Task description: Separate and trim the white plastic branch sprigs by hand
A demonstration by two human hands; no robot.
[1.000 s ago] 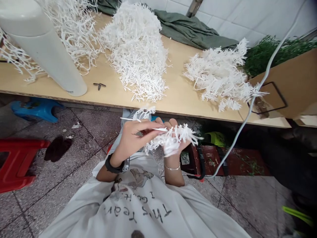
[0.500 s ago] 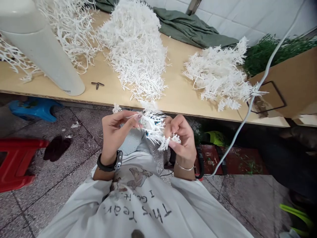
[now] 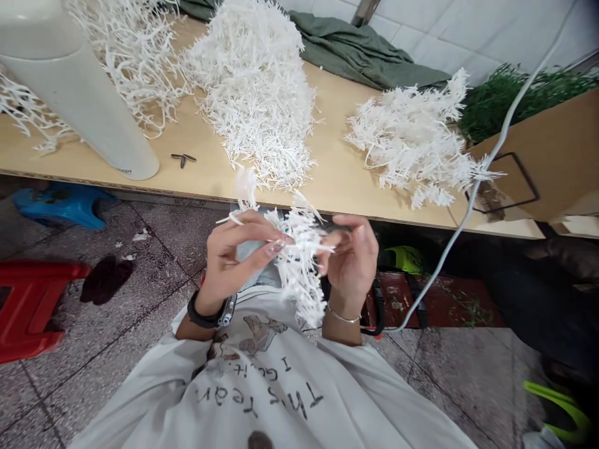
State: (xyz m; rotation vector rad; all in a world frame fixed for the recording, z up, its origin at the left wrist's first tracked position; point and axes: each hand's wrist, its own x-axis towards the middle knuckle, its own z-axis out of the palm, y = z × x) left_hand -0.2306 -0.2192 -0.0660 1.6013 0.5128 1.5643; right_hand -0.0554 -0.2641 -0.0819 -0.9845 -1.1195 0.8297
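My left hand [image 3: 238, 252], with a black watch at the wrist, pinches a bunch of white plastic artificial foliage [image 3: 303, 274] between thumb and fingertips. The bunch has fine branching tips and hangs down in front of my shirt. At its right side is my right hand [image 3: 352, 255], its fingers apart and curved, some fingertips close against the white tips. Whether they touch is hard to make out. More white pieces [image 3: 246, 187] stick up behind my left hand by the table edge.
On the table [image 3: 334, 181] lie a large white foliage heap [image 3: 262, 93], a smaller pile [image 3: 412, 140] and looser white stems [image 3: 135, 62]. A pale bottle [image 3: 88, 100] stands left, near dark seeds [image 3: 183, 159]. A white cable [image 3: 452, 249] hangs at right. Stools [image 3: 37, 299] stand on the floor.
My right hand has let go of the white tips and its fingers have spread. My left hand has shifted slightly right, and the foliage bunch now hangs lower.
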